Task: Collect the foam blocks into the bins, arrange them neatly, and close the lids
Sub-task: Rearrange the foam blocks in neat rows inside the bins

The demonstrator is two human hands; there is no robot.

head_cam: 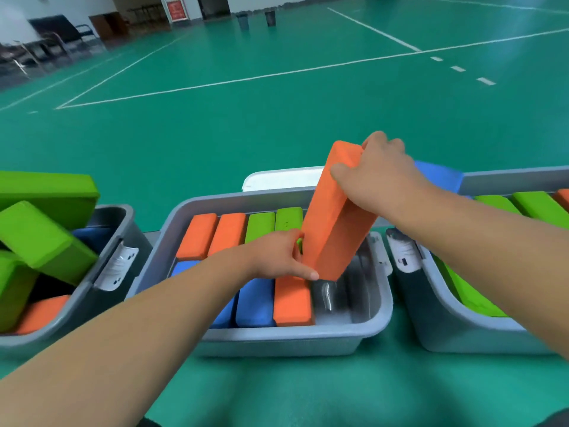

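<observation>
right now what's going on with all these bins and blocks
A person is packing foam blocks into grey bins on the green floor. Their right hand grips the top of a tilted orange block and the left hand holds its lower end, over the open gap at the right of the otherwise neatly filled middle bin. The left bin is jumbled. No lids are on.
</observation>
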